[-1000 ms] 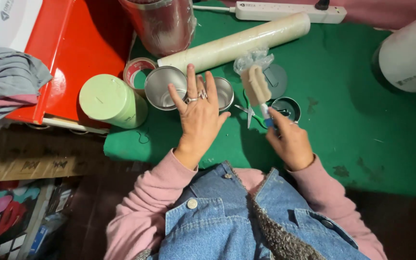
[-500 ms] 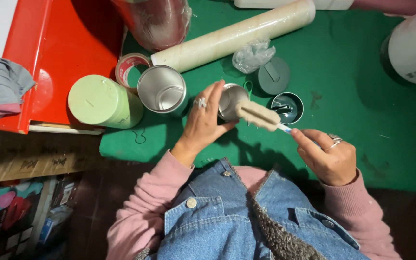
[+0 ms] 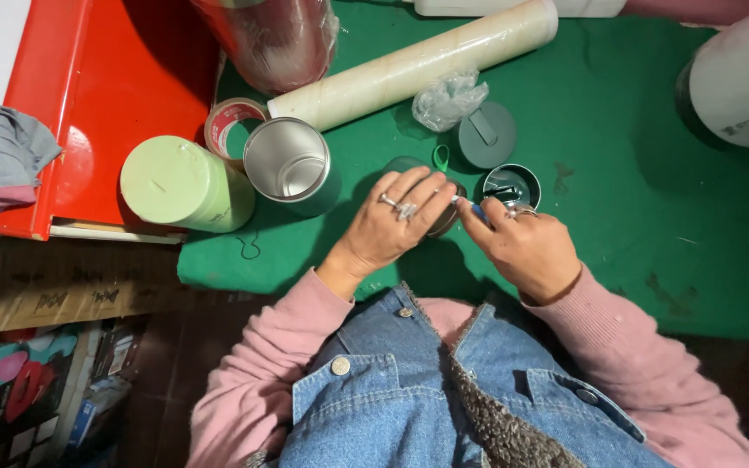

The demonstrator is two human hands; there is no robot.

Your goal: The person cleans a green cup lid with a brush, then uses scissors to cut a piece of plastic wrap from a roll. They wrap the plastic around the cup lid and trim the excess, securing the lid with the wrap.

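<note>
My left hand [image 3: 392, 225], with rings on its fingers, is closed over a small steel cup [image 3: 446, 224] lying on the green mat [image 3: 652, 217]; most of the cup is hidden under the fingers. My right hand [image 3: 526, 247] pinches the blue handle of a cleaning brush [image 3: 477, 210] right at the cup's mouth. The brush head is out of sight behind my left fingers. Both hands meet in the middle of the view, just in front of my denim vest.
An open steel tumbler [image 3: 288, 165] and a pale green tumbler [image 3: 185, 184] stand left of my hands, by a tape roll [image 3: 227, 126]. Behind lie a long cream roll [image 3: 418, 61], crumpled plastic [image 3: 448, 95], a grey lid [image 3: 485, 134], a dark round lid [image 3: 511, 184]. A white jug [image 3: 739, 82] stands right; a red box [image 3: 106, 95] left.
The sponge brush, earlier held out in the open, has gone head first into the cup. My right hand has moved left, close against my left hand.
</note>
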